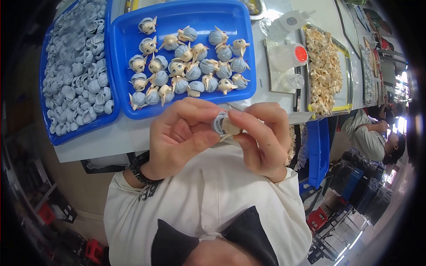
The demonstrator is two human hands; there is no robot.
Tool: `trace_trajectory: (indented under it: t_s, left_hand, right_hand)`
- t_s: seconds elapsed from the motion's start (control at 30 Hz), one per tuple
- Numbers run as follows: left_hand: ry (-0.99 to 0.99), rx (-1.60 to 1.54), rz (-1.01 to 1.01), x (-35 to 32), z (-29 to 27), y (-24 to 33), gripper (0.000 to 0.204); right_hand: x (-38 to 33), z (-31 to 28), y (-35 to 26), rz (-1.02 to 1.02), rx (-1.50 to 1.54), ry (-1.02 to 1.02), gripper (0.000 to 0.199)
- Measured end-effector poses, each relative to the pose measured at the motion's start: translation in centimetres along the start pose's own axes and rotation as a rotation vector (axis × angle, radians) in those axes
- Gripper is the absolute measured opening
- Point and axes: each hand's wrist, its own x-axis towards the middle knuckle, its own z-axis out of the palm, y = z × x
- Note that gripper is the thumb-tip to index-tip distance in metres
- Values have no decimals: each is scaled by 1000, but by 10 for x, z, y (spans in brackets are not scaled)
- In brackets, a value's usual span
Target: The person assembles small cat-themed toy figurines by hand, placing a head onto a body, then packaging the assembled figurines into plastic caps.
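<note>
My left hand (177,137) pinches a pale blue doll hair piece (218,123) between thumb and fingers. Against its right side sits a cream doll head (231,128) with pointed ears, gripped by the thumb and fingers of my right hand (266,137). The two parts touch; whether they are fully joined I cannot tell. Just beyond my hands, a blue tray (182,17) bears several doll heads (177,68) fitted with blue hair, some with painted eyes showing.
At the left, another blue tray (116,113) is heaped with loose hair pieces (77,75). A tray of cream parts (324,71) lies at the right. Between stand a white squeeze bottle (290,21) and a clear jar with a red top (284,56). A person (366,133) works farther right.
</note>
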Motion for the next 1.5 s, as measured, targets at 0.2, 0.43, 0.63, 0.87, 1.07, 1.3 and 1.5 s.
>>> trace_trajectory:
  t_s: [0.2, 0.43, 0.63, 0.87, 1.07, 1.3, 1.5]
  left_hand:
    - [-23, 58, 20, -4, -6, 1, 25]
    - [62, -40, -17, -9, -5, -6, 23]
    - [220, -199, -101, -5, -2, -5, 18]
    - [244, -391, -275, -1, 0, -10, 21]
    - [219, -537, -418, -3, -4, -10, 23]
    - [200, -505, -351, -2, -2, -10, 23]
    - [119, -454, -310, -3, -10, -12, 24]
  right_hand:
    - [5, -8, -5, 81, 91, -140, 41]
    - [8, 3, -4, -91, -55, -53, 47]
    - [3, 31, 1, -50, -134, 113, 48]
    - [5, 38, 1, 130, -178, 93, 52]
    - [6, 34, 5, 57, -202, 90, 47]
    - [3, 33, 7, 53, -180, 97, 47]
    - [11, 31, 9, -30, -298, 25, 38]
